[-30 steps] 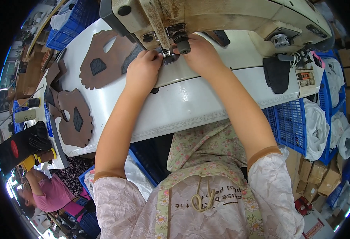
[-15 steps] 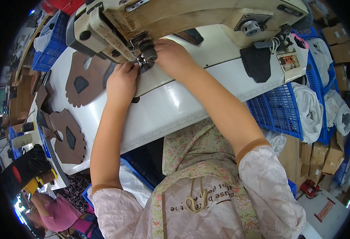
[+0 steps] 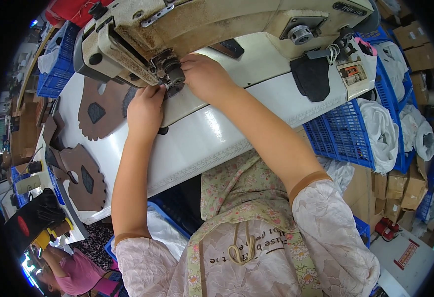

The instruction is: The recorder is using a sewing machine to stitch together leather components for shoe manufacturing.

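You have both hands up at the working end of the sewing machine (image 3: 217, 27), one on each side of the presser foot (image 3: 167, 83). Your left hand (image 3: 146, 106) is on the near left, its thumb and fingers drawn together just beside the foot; your right hand (image 3: 204, 74) is curled behind the dark knob, its fingertips hidden. What either grip has hold of, I can't tell from this angle — the machine head and your own knuckles cover the spot.

The nearer brown shoe piece (image 3: 91, 126) lies flat on the white bench (image 3: 212, 126), left of your left hand, with its grey mesh part (image 3: 127, 99) running up to that hand and partly under the machine head. A second brown piece (image 3: 76, 190) lies closer to you at the bench's left end, and folded black fabric (image 3: 308, 81) sits well off to your right.

The step in hand looks like steadying and guiding material at the needle. As I judge it, the next move calls for small, even guidance from both hands, with the work kept flat and your fingertips clear of the foot.
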`<state>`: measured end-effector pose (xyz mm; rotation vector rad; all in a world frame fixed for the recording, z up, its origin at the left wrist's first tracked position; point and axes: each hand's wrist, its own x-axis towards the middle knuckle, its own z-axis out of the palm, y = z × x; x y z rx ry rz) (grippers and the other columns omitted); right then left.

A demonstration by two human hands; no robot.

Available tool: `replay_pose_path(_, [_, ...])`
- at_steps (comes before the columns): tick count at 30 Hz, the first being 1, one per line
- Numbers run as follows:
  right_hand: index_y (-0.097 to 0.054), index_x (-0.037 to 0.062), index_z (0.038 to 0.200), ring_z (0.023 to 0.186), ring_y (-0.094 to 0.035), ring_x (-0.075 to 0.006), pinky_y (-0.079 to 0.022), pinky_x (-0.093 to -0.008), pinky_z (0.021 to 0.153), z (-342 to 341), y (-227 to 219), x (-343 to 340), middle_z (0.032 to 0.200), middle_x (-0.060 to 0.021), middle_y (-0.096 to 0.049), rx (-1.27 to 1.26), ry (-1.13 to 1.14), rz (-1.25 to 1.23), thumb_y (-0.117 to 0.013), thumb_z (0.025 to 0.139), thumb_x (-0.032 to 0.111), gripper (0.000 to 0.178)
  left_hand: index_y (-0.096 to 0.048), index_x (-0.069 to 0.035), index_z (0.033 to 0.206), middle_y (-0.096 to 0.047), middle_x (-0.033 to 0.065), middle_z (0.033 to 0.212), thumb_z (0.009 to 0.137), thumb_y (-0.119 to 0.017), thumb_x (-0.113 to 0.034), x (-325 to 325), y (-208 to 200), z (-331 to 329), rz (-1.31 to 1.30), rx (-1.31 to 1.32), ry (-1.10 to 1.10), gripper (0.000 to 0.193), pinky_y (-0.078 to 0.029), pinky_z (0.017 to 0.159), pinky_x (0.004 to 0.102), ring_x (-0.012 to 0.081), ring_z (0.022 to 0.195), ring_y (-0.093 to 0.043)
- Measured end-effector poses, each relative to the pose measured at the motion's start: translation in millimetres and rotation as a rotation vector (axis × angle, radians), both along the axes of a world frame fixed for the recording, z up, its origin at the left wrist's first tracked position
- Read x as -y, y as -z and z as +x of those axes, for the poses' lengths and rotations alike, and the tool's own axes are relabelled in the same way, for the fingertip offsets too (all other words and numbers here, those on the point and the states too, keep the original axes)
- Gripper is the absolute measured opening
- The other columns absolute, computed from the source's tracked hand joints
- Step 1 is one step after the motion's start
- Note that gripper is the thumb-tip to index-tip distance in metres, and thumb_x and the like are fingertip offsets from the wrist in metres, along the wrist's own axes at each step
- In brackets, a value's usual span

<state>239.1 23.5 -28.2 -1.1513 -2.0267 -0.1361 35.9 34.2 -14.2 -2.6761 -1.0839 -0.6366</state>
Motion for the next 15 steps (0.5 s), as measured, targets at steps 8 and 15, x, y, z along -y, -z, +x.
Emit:
replay_pose_path(8, [-0.069, 0.0064, 0.088, 0.107, -0.06, -0.0273, -0.048, -0.0383, 0.095, 2.7, 3.9, -3.4, 0.098, -0.0065, -0.069, -0.028, -0.06, -0.022, -0.065, 0.071, 0.006, 0.018, -0.072, -0.009, 0.102, -0.065, 0.0083, 0.103, 0.07, -0.06, 0.003, 2.1, -1.6, 1.6, -0.139, -0.041, -0.091, 0.036, -0.053, 0.083, 0.0377, 0.0284, 0.099, -0.062])
replay_pose_path(15, [-0.069, 0.007, 0.087, 0.106, -0.061, -0.0275, -0.05, -0.038, 0.093, 0.7, 3.6, -0.9, 0.098, -0.0064, -0.07, -0.049, -0.062, -0.007, -0.062, 0.071, 0.005, 0.017, -0.072, -0.01, 0.099, -0.066, 0.0034, 0.094, 0.081, -0.062, -0.007, 0.3, 1.1, -0.3, -0.002, -0.016, -0.028, 0.021, -0.054, 0.069, 0.0362, 0.0249, 0.087, -0.062])
